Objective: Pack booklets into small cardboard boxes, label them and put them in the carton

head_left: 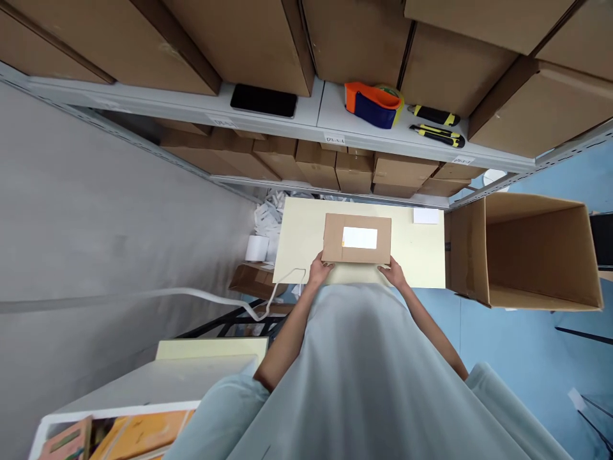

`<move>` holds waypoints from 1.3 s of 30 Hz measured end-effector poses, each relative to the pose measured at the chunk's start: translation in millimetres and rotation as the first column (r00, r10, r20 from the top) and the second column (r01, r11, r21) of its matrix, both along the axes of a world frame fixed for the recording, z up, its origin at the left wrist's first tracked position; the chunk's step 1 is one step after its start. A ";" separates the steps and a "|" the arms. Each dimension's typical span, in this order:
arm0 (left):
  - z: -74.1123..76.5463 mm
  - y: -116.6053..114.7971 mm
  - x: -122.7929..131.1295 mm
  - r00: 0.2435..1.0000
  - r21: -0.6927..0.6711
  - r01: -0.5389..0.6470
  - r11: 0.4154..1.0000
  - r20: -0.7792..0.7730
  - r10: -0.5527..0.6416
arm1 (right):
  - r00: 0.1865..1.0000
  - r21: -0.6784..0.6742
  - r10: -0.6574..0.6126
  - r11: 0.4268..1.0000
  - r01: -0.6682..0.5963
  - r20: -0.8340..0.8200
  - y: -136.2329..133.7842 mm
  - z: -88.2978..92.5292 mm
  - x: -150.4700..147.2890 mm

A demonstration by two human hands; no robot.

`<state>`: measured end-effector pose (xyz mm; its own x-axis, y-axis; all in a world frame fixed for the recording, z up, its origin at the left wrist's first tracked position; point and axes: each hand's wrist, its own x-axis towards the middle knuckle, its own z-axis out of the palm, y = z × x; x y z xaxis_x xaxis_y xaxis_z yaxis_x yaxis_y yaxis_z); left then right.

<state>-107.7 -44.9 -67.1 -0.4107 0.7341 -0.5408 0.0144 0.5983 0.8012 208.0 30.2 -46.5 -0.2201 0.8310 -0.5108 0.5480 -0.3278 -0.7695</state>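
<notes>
A flat brown cardboard box (334,239) with a white label (359,237) on its top is held level at the near side of a pale yellow table (299,239). My left hand (319,269) grips the box's near left corner, its thumb along the near edge. At the near right corner, my right hand (394,273) holds the same box with the thumb turned inward. The fingers beneath the box are hidden. Whether the box rests on the tabletop or is slightly raised, I cannot tell.
A small white paper stack (426,216) lies at the table's far right. Beside the table stands a large open carton (534,255). Above it, a shelf (306,121) carries boxes, a phone (264,101), a tape dispenser (372,105) and cutters (437,135). A white cable (205,294) hangs left.
</notes>
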 end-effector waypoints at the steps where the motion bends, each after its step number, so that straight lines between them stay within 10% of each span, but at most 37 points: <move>1: 2.1 1.1 -0.3 1.000 -0.009 0.000 1.000 0.002 0.000 | 1.000 0.004 -0.003 1.000 0.003 0.007 -0.2 0.7 -1.3; 10: 45.6 2.3 -8.8 0.996 -0.010 0.091 0.996 -0.023 -0.091 | 0.996 0.099 -0.090 0.991 0.090 0.004 3.8 33.3 -11.2; 22: 145.7 29.6 1.9 0.900 0.308 0.412 0.858 -0.286 -0.330 | 0.821 0.211 -0.555 0.793 0.571 -0.134 -77.0 152.8 -1.5; 30: 188.0 40.9 83.3 0.749 0.412 0.658 0.630 -0.270 -0.606 | 0.521 0.240 -0.845 0.484 0.842 -0.122 -179.2 192.4 37.4; 39: 203.2 25.7 219.5 0.632 0.348 0.770 0.535 -0.300 -0.714 | 0.321 0.195 -0.934 0.290 0.937 -0.154 -235.4 177.2 138.4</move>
